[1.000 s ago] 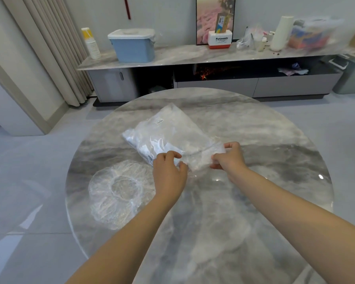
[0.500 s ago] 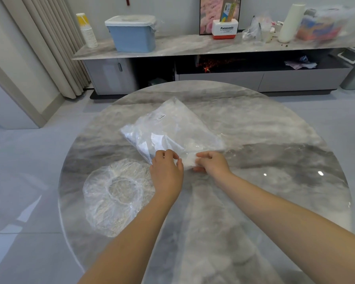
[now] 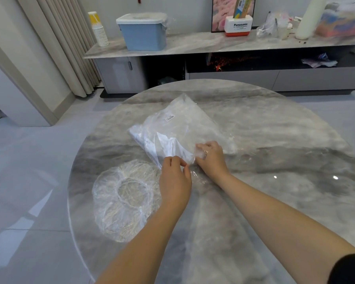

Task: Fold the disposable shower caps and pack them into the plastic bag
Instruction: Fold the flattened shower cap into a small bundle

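Clear plastic bag (image 3: 180, 130) lies mid-surface (image 3: 275, 140) as the left hand (image 3: 175, 179) pinches its near open edge and the right hand (image 3: 211, 157), fingers curled, pushes crumpled film into the mouth. One unfolded shower cap (image 3: 125, 199) rests beside the left wrist.

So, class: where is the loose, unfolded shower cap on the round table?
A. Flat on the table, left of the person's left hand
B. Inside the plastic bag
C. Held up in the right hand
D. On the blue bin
A: the shower cap lies spread flat on the table, left of the left hand, while both hands work at the mouth of the bag.
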`<state>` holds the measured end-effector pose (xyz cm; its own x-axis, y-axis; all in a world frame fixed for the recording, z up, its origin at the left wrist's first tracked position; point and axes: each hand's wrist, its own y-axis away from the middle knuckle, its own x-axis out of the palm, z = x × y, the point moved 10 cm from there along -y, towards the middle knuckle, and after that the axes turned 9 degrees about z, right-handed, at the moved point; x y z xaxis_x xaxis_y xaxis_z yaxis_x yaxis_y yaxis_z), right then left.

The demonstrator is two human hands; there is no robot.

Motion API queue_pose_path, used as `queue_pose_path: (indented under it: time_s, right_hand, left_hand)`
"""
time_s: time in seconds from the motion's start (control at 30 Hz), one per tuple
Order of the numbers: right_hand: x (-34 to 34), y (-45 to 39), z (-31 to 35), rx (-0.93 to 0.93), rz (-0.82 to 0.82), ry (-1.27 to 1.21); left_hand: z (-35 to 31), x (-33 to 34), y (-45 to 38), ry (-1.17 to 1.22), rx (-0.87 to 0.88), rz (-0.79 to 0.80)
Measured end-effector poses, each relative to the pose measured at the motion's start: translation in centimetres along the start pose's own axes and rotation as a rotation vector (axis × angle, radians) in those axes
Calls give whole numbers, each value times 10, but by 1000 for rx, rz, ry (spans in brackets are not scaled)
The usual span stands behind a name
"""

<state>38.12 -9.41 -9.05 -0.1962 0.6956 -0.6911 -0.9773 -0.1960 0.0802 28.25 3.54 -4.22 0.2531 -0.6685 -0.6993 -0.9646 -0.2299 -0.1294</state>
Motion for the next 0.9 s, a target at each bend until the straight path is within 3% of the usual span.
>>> queue_pose_path:
  time_s: [0.1, 0.27, 0.47, 0.9]
  right_hand:
    - [-2, 0, -2, 29, -41, 209]
    - [-3, 0, -4, 61, -71, 269]
    - [-13, 19, -6, 23, -240, 162]
    - [4, 2, -5, 246, -277, 138]
  left_hand:
    - [3, 4, 0, -5, -7, 5]
    - [4, 6, 0, -2, 2, 6]
    - [4, 6, -1, -2, -16, -1]
    - [3, 11, -1, 6, 15, -13]
